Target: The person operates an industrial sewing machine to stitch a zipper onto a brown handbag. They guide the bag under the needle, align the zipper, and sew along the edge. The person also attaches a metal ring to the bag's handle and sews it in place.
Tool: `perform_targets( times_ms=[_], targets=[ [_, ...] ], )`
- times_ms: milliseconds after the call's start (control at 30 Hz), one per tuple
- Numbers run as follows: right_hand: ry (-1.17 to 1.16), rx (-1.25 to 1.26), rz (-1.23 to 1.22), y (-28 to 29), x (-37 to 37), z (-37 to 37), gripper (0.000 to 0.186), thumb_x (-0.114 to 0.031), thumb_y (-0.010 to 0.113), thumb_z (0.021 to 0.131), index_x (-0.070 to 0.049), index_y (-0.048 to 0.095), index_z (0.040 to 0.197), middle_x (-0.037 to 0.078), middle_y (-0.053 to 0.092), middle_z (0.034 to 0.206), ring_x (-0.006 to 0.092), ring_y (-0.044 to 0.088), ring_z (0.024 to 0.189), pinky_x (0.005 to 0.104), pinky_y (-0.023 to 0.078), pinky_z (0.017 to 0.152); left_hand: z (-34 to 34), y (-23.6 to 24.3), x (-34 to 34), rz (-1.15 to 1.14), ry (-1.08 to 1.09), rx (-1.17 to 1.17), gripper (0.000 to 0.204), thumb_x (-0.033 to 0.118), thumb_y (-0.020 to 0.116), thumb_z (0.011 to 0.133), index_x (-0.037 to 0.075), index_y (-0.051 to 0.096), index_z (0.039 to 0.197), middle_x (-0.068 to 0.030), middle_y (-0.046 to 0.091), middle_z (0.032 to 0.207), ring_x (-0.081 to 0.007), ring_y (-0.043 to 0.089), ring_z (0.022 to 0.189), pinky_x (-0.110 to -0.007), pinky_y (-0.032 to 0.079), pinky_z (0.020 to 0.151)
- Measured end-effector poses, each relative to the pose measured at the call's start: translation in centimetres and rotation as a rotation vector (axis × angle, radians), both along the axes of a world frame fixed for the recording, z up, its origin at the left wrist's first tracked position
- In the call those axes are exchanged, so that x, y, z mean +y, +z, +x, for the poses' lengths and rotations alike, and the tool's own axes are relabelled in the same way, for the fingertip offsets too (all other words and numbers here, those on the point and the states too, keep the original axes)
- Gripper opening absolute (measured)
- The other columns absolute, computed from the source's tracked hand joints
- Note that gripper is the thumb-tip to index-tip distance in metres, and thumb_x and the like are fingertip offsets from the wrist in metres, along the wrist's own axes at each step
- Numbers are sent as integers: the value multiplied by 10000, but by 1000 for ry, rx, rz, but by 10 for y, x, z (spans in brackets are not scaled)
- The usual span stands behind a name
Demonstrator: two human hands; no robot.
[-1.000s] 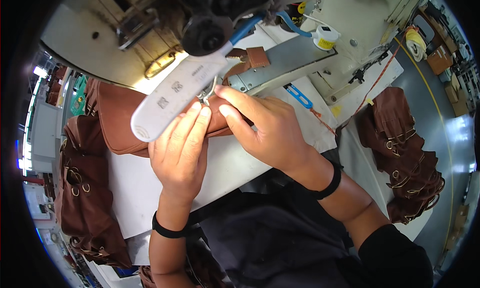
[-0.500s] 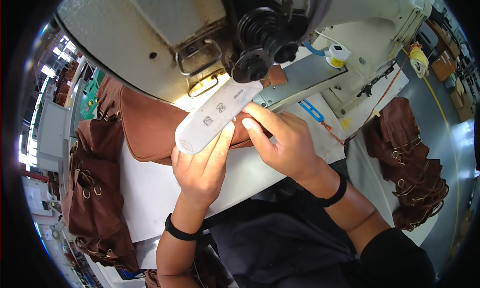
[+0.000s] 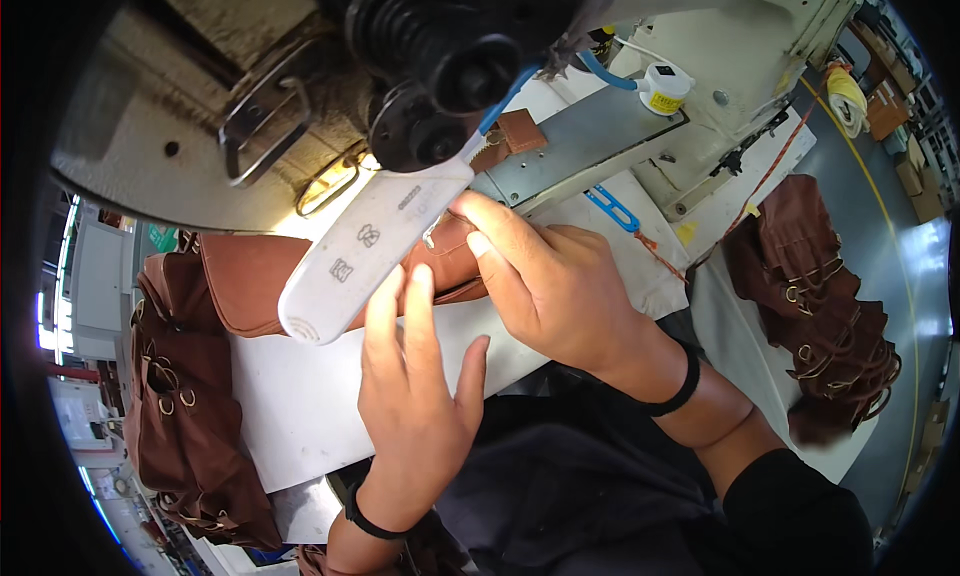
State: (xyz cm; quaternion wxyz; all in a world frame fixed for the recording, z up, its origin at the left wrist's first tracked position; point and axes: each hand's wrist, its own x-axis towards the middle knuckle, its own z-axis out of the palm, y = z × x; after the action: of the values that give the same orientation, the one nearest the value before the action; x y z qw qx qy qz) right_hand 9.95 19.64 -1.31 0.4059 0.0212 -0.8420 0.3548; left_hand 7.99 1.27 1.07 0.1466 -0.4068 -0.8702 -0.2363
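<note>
Under the sewing machine head [image 3: 140, 126] lies a brown leather bag [image 3: 255, 286], its near edge toward me. A white bar with a rounded end [image 3: 350, 251] slants across the view above the leather and hides part of it. My right hand [image 3: 565, 291] pinches the leather beside a small metal part under the machine, index finger and thumb close together. My left hand [image 3: 415, 396] is open, its thumb spread wide and its fingertips at the leather's near edge. Whether those fingertips touch the leather I cannot tell.
Brown bags with metal rings [image 3: 185, 406] are heaped at the left, and more brown leather pieces [image 3: 815, 306] hang at the right. On the machine bed [image 3: 590, 136] sits a small brown leather scrap [image 3: 520, 131]. A blue looped tool [image 3: 612, 211] lies on the white table [image 3: 290, 396].
My left hand has let go of the leather and drawn back, its thumb spreading. The right hand stays at the leather. The machine head appears larger and farther left in view.
</note>
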Motion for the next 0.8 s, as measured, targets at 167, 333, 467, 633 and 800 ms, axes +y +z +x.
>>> perform_targets(
  times_ms=[167, 333, 467, 633, 800],
  targets=[
    [38, -79, -73, 3, -13, 17, 403, -46, 640, 978, 19, 591, 1372, 171, 727, 844, 335, 689, 655, 422, 550, 623, -60, -19, -2, 118, -142, 77, 904, 125, 914, 754, 22, 433, 1512, -251, 471, 1522, -424, 495, 1396, -471, 419, 1155],
    [20, -141, -95, 9, -29, 30, 349, -48, 676, 947, 28, 637, 1286, 165, 711, 950, 327, 680, 710, 423, 529, 648, -84, -25, 2, 168, -202, -150, 828, 58, 871, 758, 34, 427, 1456, -214, 458, 1510, -355, 528, 1337, -451, 433, 1147],
    [-206, 78, 153, 28, 4, 14, 154, -89, 731, 883, -52, 746, 1031, 77, 659, 949, 271, 640, 938, 424, 475, 804, -60, -28, 18, 224, -36, 116, 835, 103, 921, 744, 35, 447, 1429, -218, 460, 1498, -369, 538, 1313, -449, 461, 1095],
    [-358, 102, 296, 14, 21, -32, 173, -230, 753, 887, -58, 767, 891, 77, 673, 1017, 288, 601, 1104, 533, 369, 1055, -42, -22, 29, 285, -14, 244, 656, 77, 909, 770, 39, 544, 1314, -198, 574, 1374, -358, 575, 1259, -427, 469, 1058],
    [-418, 56, 133, 12, 5, -44, 273, -293, 787, 851, -25, 781, 907, 110, 675, 1106, 324, 550, 1244, 649, 276, 1168, -39, -26, 34, 382, -34, 240, 448, -72, 741, 813, 11, 647, 1243, -166, 691, 1255, -341, 658, 1186, -438, 508, 1048]
  ],
)
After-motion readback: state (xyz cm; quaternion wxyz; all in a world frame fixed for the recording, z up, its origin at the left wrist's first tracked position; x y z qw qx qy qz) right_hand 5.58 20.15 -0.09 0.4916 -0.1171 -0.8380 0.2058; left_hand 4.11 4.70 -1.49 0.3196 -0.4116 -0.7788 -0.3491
